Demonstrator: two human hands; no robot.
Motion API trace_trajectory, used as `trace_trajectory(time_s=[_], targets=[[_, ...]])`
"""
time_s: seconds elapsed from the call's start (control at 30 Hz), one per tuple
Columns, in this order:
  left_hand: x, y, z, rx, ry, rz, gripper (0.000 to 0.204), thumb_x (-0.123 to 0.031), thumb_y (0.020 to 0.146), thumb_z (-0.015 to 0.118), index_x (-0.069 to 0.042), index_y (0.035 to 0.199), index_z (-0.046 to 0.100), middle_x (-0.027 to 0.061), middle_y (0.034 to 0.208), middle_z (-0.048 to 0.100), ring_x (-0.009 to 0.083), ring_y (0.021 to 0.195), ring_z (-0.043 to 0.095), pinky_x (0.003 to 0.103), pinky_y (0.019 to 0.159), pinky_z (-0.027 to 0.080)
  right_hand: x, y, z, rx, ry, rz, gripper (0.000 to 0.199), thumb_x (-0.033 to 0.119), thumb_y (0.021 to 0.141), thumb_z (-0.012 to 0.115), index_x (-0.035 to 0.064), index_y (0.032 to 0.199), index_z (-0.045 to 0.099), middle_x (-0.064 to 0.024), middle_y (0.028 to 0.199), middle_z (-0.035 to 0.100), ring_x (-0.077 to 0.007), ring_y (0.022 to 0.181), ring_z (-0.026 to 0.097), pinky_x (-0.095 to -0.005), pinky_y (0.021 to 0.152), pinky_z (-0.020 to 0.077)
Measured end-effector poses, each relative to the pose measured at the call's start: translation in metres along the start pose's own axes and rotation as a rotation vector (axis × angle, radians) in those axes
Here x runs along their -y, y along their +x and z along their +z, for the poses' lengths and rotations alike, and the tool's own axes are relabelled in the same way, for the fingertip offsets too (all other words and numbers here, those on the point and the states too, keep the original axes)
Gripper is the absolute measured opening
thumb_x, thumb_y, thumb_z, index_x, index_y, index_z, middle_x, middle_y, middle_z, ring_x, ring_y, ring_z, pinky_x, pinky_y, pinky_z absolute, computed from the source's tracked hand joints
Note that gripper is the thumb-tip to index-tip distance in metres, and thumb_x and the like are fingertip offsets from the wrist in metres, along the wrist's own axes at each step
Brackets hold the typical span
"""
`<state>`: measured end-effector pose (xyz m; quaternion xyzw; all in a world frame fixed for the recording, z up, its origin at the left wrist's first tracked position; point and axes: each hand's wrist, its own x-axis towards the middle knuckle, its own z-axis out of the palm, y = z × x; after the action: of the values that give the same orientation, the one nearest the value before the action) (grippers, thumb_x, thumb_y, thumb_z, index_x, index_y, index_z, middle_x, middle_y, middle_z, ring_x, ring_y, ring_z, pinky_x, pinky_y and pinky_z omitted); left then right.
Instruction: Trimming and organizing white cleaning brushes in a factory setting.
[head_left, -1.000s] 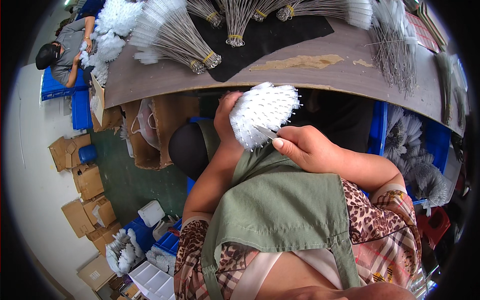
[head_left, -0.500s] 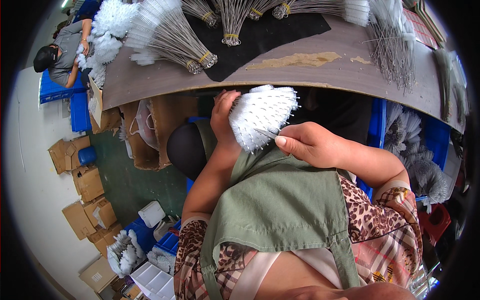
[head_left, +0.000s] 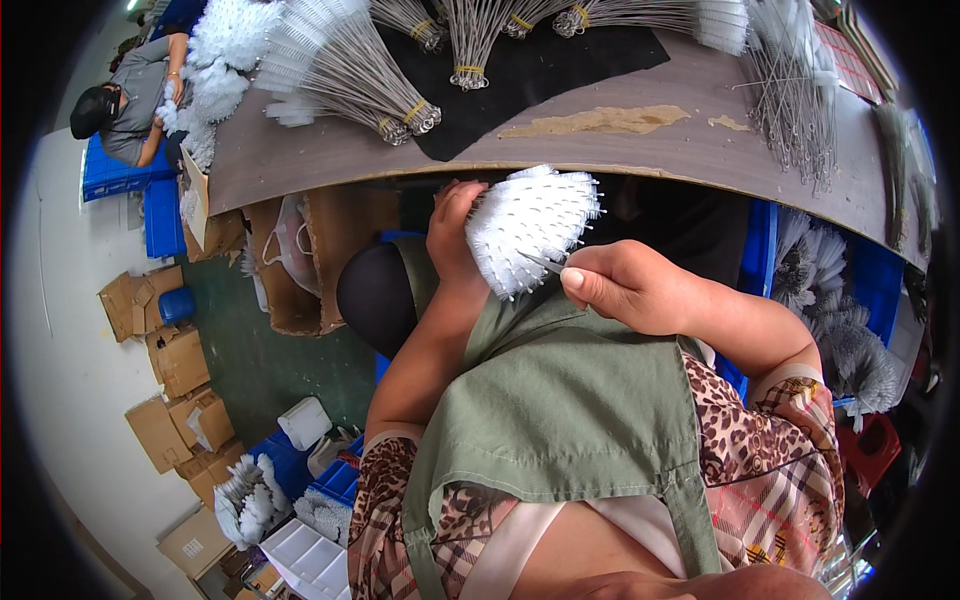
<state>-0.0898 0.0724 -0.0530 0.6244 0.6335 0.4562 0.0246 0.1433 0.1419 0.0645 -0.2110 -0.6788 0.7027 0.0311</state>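
Observation:
My left hand is wrapped round a bundle of white bristle brushes, held in front of the table edge. Its fingers are partly hidden behind the bundle. The brush ends face up and right, with small dark wire tips dotted among the bristles. In my right hand, thumb and forefinger pinch a thin pointed metal tool that looks like tweezers. The point of that tool reaches the lower part of the bristles; whether it grips anything is too small to tell.
On the brown table lie tied bundles of wire-handled brushes over a black mat. Blue bins with brushes stand at the right. A cardboard box is under the table at left. Another person works at far left.
The whole picture has shifted slightly to the right. Both hands keep their grips, and the metal tool's point stays against the bristles.

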Motion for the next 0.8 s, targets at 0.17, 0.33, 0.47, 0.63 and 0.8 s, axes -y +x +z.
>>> trace_trajectory(time_s=[0.17, 0.33, 0.47, 0.63, 0.8], targets=[[-0.009, 0.003, 0.001, -0.041, 0.015, -0.060, 0.033, -0.006, 0.065, 0.071, -0.004, 0.096, 0.059, 0.0125, 0.092, 0.064, 0.0308, 0.090, 0.061, 0.037, 0.084, 0.048, 0.000, 0.001, 0.002, 0.004, -0.102, -0.062, 0.042, 0.035, 0.096, 0.048, -0.0027, 0.080, 0.057, -0.0172, 0.064, 0.055, -0.0305, 0.061, 0.057, -0.0372, 0.061, 0.0455], [-0.013, 0.009, -0.005, -0.012, 0.076, -0.004, 0.032, -0.004, 0.066, 0.068, -0.005, 0.096, 0.058, 0.0125, 0.093, 0.064, 0.0327, 0.091, 0.060, 0.040, 0.086, 0.047, 0.004, 0.001, -0.001, 0.025, -0.262, -0.106, 0.038, 0.035, 0.094, 0.051, -0.0017, 0.084, 0.055, -0.0203, 0.068, 0.055, -0.0401, 0.070, 0.058, -0.0411, 0.062, 0.0456], [-0.016, 0.007, -0.010, 0.105, 0.152, -0.057, 0.033, -0.007, 0.063, 0.070, -0.003, 0.094, 0.060, 0.0125, 0.093, 0.065, 0.0298, 0.088, 0.062, 0.036, 0.079, 0.049, 0.001, 0.002, -0.007, -0.163, -0.209, -0.289, 0.034, 0.032, 0.092, 0.056, -0.0010, 0.083, 0.054, -0.0173, 0.070, 0.054, -0.0305, 0.061, 0.054, -0.0365, 0.059, 0.0442], [-0.028, 0.011, -0.018, 0.143, 0.200, -0.034, 0.032, -0.007, 0.064, 0.068, -0.004, 0.095, 0.060, 0.0135, 0.094, 0.063, 0.0333, 0.090, 0.059, 0.040, 0.084, 0.045, -0.008, 0.001, 0.003, -0.242, 0.119, -0.141, 0.031, 0.030, 0.092, 0.059, -0.0015, 0.092, 0.060, 0.0003, 0.077, 0.056, -0.0057, 0.073, 0.046, -0.0237, 0.067, 0.0419], [-0.038, 0.011, -0.027, 0.185, 0.319, -0.049, 0.031, -0.006, 0.066, 0.066, -0.005, 0.096, 0.060, 0.0135, 0.094, 0.062, 0.0347, 0.093, 0.056, 0.043, 0.086, 0.042, -0.013, -0.005, 0.019, -0.379, 0.217, -0.195, 0.031, 0.030, 0.094, 0.055, 0.0000, 0.093, 0.061, 0.0037, 0.067, 0.048, -0.0039, 0.063, 0.041, -0.0214, 0.056, 0.0367]])
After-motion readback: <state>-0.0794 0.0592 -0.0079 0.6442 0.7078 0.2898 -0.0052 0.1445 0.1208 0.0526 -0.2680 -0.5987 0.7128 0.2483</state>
